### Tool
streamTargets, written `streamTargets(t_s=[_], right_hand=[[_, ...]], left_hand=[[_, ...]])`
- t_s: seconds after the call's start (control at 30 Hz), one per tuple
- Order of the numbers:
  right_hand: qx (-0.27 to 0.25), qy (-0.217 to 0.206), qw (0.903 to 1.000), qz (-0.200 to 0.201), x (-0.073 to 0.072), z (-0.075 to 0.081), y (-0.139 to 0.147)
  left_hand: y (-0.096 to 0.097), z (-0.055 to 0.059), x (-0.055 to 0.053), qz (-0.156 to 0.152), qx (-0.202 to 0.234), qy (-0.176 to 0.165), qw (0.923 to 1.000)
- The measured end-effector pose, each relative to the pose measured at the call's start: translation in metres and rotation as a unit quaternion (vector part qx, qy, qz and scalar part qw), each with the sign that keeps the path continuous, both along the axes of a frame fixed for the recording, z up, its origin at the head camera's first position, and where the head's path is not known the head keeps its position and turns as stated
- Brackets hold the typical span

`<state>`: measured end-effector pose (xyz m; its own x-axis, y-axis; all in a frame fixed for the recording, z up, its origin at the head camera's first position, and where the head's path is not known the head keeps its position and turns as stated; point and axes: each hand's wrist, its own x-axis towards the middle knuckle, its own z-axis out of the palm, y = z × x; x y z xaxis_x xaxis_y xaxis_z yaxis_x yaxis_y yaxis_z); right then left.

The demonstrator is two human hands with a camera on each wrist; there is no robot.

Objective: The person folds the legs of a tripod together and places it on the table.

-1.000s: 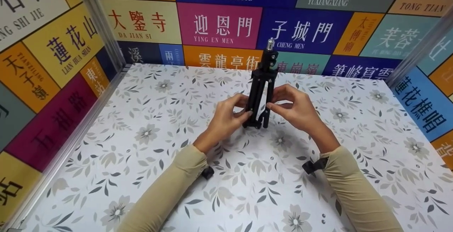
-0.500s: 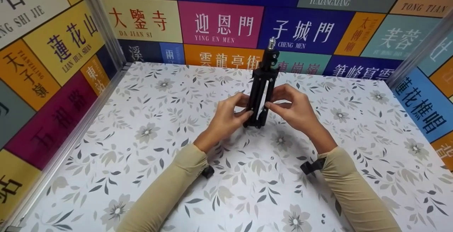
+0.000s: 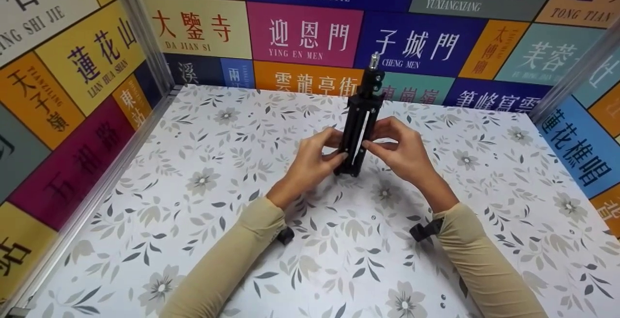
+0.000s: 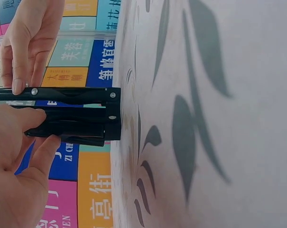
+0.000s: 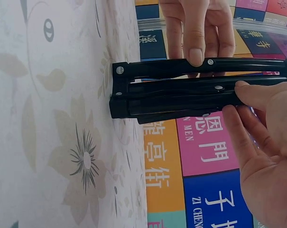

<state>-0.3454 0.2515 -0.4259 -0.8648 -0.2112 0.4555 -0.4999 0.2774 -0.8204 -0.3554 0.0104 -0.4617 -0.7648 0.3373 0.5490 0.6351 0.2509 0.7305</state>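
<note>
A black tripod stand [image 3: 357, 129] with a silver stud on top stands upright, leaning slightly right, in the head view. Its legs lie nearly together, with a narrow slit between two of them. My left hand [image 3: 317, 155] pinches the left leg low down between thumb and fingers. On the opposite side, my right hand [image 3: 404, 146] pinches the right leg at about the same height. The left wrist view shows the foot ends of the tripod's legs [image 4: 112, 114] right at the tabletop. In the right wrist view, the left thumb [image 5: 195, 54] presses on one leg.
The table [image 3: 310, 269] has a white cover with grey leaves and flowers. Behind it rises a wall of coloured sign panels [image 3: 302, 34], with clear corner posts [image 3: 140, 32] at the sides. A black strap mount [image 3: 426, 230] sits on the right wrist.
The tripod's right leg has swung inward against the others, narrowing the gap at the bottom. My right hand has moved slightly left with it; the left hand has stayed nearly still.
</note>
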Motion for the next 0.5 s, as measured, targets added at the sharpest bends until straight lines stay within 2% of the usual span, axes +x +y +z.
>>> streamTargets(t_s=[0.37, 0.5], right_hand=[[0.02, 0.007, 0.9997, -0.015, 0.0007, -0.0003, 0.0003], [0.028, -0.001, 0.9995, -0.015, 0.0021, 0.0007, 0.0]], left_hand=[[-0.0011, 0.0012, 0.0, -0.008, 0.001, -0.003, 1.0], [-0.0026, 0.0006, 0.0009, -0.012, 0.004, -0.02, 0.9997]])
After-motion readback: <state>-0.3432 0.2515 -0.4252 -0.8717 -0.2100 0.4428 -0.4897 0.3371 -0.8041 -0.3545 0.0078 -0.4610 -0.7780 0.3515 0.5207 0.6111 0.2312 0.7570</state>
